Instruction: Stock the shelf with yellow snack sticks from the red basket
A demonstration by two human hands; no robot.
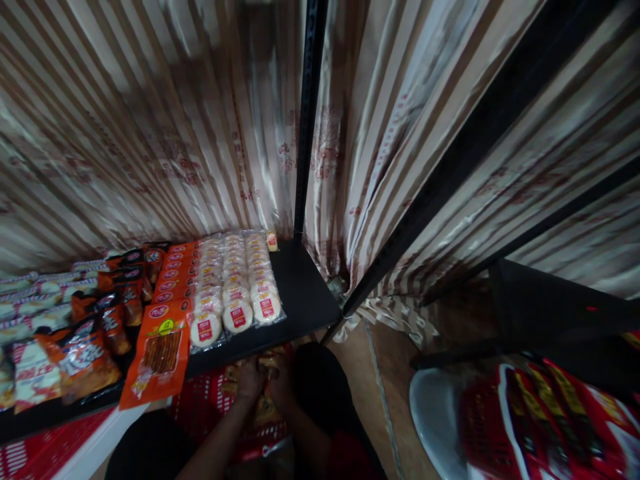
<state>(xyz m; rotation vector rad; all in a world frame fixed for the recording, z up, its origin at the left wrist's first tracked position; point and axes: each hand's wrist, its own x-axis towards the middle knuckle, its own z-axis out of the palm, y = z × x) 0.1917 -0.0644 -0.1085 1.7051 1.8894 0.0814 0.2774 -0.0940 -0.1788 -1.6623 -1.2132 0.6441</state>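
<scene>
Both my hands are low in front of me, beneath the front edge of a black shelf, over a red plastic basket (pixel 197 403). My left hand (pixel 251 380) and my right hand (pixel 281 381) are close together, fingers curled around small yellowish snack packets (pixel 267 410). Dim light and the shelf edge hide the fingertips in part. Above them on the shelf, round white crackers (pixel 237 315) in clear wrap stand in rows. Beside these lies a line of orange snack bags (pixel 163 343), the front one showing brown sticks.
Further left on the black shelf (pixel 310 287) are orange-and-black bags (pixel 83 360) and white packets (pixel 35 370). Dark metal posts (pixel 306 127) rise before striped curtains (pixel 150 133). At the right, a grey-white stool (pixel 433 420) stands beside red snack bags (pixel 545 413).
</scene>
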